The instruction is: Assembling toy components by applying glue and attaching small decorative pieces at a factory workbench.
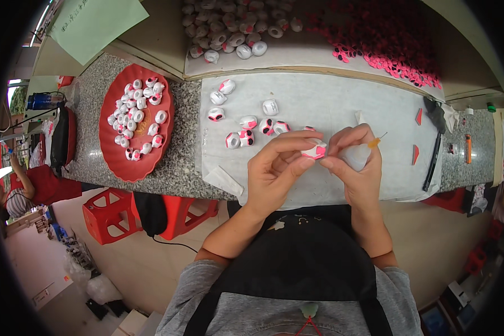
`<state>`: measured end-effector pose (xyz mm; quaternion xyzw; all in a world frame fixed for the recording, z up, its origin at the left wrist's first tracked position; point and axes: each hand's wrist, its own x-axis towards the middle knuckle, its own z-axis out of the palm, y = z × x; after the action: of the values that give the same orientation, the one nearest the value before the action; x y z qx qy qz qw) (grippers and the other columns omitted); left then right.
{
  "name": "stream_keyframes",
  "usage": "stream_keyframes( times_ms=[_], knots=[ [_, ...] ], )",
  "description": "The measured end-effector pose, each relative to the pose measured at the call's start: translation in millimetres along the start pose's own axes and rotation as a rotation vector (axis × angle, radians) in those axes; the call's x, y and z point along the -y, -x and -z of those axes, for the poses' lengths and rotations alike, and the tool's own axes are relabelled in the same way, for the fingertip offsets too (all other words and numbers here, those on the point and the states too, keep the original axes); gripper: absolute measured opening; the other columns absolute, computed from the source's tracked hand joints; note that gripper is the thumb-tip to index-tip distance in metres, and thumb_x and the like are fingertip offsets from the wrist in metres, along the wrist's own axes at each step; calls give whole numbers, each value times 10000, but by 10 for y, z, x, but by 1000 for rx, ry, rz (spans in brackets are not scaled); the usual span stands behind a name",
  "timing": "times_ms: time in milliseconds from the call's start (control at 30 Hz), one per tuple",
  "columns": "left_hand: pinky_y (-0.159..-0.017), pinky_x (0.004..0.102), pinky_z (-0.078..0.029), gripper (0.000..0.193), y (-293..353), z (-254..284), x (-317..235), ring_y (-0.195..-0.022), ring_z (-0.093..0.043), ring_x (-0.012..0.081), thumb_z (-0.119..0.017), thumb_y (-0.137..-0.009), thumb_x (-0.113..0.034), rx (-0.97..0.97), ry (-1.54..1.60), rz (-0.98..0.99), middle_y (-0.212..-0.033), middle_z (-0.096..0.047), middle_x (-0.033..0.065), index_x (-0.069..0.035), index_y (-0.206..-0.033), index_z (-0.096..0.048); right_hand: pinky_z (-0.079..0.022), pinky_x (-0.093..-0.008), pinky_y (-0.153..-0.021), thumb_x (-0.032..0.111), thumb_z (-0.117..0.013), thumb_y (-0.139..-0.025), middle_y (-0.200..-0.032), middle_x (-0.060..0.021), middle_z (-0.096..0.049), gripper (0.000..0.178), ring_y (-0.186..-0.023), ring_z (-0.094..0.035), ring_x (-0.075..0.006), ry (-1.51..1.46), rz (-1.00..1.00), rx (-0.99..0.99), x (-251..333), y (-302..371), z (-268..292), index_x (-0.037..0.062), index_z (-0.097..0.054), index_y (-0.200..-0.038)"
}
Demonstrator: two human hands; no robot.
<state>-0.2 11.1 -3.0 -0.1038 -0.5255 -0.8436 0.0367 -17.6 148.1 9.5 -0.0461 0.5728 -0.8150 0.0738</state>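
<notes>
Between the thumb and fingers of my left hand point(271, 171) is a small rounded white piece with pink patches point(315, 151). My right hand point(361, 168) is closed around a translucent squeeze bottle point(354, 158), whose orange needle tip point(374, 143) points up and to the right. The thumb and fingertips of that same hand meet at the right side of the white-and-pink piece. Just beyond my left hand, several similar pieces point(246, 137) lie on a white sheet point(319, 92), some with black and pink patches.
On the left, a red scalloped tray point(107, 154) holds many such pieces. A shelf at the back bears a pile of white pieces point(229, 25) and many pink-and-black parts point(397, 64). Black tweezers point(433, 162) and small red slivers point(415, 154) lie at right. Red stools point(109, 215) stand below.
</notes>
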Motion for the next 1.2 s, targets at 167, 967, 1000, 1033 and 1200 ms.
stream_keyframes(
  times_ms=[167,967,1000,1033,1200],
  knots=[
    [-837,300,-377,241,16,0,-57,-985,-459,195,-509,-739,30,-1,84,136,-1033,-477,144,50,-975,-466,-386,-196,-603,-31,-646,-611,-783,-54,-535,307,-644,-472,-78,70,-33,136,72,4,-16,1,-518,-888],
    [-800,343,-385,182,14,24,-11,-935,-493,260,-525,-750,-37,159,-259,-48,-948,-525,173,35,-914,-497,-399,-205,-496,-24,-664,-592,-701,-67,-543,268,-580,-502,-97,-243,-171,123,28,53,43,11,-509,-808],
    [-800,343,-385,182,7,15,-30,-935,-493,260,-525,-750,-37,154,-265,-51,-948,-525,173,35,-914,-497,-399,-205,-496,-24,-664,-592,-701,-67,-543,268,-580,-502,-97,-246,-172,131,13,47,40,11,-509,-808],
    [-801,324,-380,191,-8,-11,-66,-941,-488,240,-527,-750,-47,133,-249,60,-971,-519,162,30,-922,-498,-398,-207,-474,-16,-658,-601,-693,-71,-542,265,-562,-499,-99,-301,-183,105,-14,39,41,9,-506,-816],
    [-785,280,-370,283,-482,134,-235,-906,-485,179,-569,-709,-105,251,-848,-29,-969,-519,102,-14,-968,-499,-365,-210,-473,0,-604,-631,-636,-55,-505,243,-515,-455,-96,158,-151,17,-48,-37,208,13,-504,-852]
  ],
)
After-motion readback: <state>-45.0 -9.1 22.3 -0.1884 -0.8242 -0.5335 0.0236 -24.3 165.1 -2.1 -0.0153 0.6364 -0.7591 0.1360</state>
